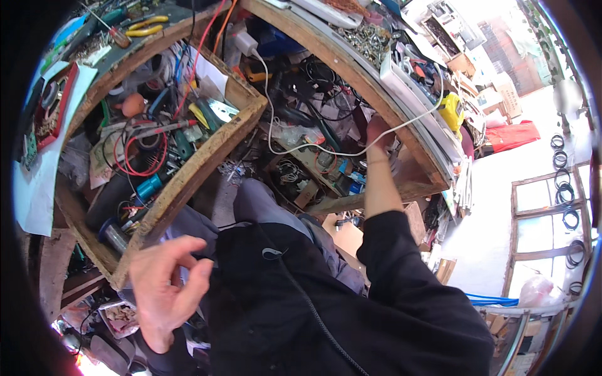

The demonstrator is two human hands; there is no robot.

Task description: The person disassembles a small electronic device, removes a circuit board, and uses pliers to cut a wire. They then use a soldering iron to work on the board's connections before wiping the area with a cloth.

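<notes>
My left hand [168, 285] hovers in front of the left wooden drawer [194, 169], near its front corner. Its fingers are loosely bent, thumb and forefinger apart, with nothing between them. My right hand [378, 133] reaches into the right wooden drawer [433, 182], by its right side wall. Shadow and blur hide its fingers and whatever they touch. A white cable [326, 152] runs from a white charger plug [245, 43] across that drawer and passes at my right hand. The left drawer holds red test leads [145, 173], a solder spool [115, 237] and a teal cylinder [149, 187].
Yellow-handled pliers [145, 26] and a screwdriver [119, 37] lie on the bench above. At left sits a red tray [56, 106]. A yellow tool [451, 111] stands at the bench's right edge. Black cable coils [564, 191] hang on the right wall.
</notes>
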